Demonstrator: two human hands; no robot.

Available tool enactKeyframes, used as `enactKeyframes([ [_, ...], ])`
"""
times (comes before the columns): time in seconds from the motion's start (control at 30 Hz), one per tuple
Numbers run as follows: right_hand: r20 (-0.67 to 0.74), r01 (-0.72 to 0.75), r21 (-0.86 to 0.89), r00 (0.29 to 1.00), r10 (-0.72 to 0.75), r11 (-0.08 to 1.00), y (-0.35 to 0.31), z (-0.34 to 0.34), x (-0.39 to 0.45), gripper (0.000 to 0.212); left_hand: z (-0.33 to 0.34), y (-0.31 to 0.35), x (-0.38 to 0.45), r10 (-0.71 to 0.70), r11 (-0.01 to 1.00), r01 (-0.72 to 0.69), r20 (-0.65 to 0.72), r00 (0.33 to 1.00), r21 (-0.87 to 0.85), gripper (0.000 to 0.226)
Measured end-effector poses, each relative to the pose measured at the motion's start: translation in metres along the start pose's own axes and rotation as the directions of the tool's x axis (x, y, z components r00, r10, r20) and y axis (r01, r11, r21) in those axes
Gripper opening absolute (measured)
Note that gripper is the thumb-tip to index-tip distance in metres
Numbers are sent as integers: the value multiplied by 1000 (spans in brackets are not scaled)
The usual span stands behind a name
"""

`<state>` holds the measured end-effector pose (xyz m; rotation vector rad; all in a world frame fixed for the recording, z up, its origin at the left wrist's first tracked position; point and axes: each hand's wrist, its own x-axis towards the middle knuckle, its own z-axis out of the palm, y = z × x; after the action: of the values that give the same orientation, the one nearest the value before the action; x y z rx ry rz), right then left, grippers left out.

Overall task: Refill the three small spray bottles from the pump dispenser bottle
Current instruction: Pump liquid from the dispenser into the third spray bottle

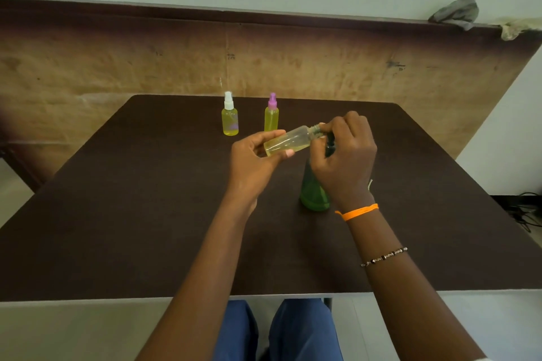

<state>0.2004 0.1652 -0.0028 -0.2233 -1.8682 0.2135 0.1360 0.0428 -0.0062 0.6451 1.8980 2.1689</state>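
1. The left hand (258, 152) grips a small clear spray bottle (289, 142) by its lower body, fingers and thumb curled round it, and holds it tilted above the middle of the dark brown surface (132, 214).
2. That bottle lies nearly on its side, its neck pointing right and slightly up; a little pale yellow liquid sits along its lower side.
3. The right hand (346, 155) pinches at the bottle's threaded neck with thumb and fingertips, its other fingers curled; something dark shows inside the curl, but what it is cannot be told.
4. A green pump dispenser bottle (312, 193) stands upright on the surface just below and behind the right hand, its top hidden by that hand.
5. Two more small spray bottles stand upright near the far edge of the surface, apart from each other: a white-capped bottle (230, 119) on the left and a purple-capped bottle (272, 114) to its right, both holding yellow liquid.
6. An orange band (359, 211) circles the right wrist, and a beaded bracelet (384, 256) sits nearer on the forearm.
7. A grey cloth (456, 12) lies on top of the brown board (117, 67) behind the surface, at the far right.
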Motion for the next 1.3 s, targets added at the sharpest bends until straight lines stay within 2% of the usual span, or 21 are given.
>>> enactKeyframes([
  [0.2, -26, 16, -33, 1000, -17, 999, 6, 7, -12, 14, 3, -7, -2, -22, 1000, 22, -4, 1000, -7, 35],
  [0.43, -2, -24, 23, 1000, 24, 999, 1, -1, -1, 14, 3, -3, -4, -16, 1000, 16, 10, 1000, -22, 36],
  [0.7, -78, -40, -47, 996, 36, 998, 3, 12, -13, 14, 5, -9, -5, -20, 999, 21, 12, 1000, -47, 34],
  [0.93, -62, -43, 14, 997, 44, 999, 2, 4, 3, 14, 5, -5, -4, -5, 999, 6, 26, 1000, -33, 34],
  [1.13, -88, -23, -20, 996, 21, 1000, 7, 10, -13, 12, 7, -11, -3, -6, 999, 7, 25, 1000, -42, 33],
  [1.3, -83, -30, 61, 996, 35, 998, 2, 4, 0, 14, 4, -6, -2, 6, 1000, -5, 21, 1000, -29, 35],
])
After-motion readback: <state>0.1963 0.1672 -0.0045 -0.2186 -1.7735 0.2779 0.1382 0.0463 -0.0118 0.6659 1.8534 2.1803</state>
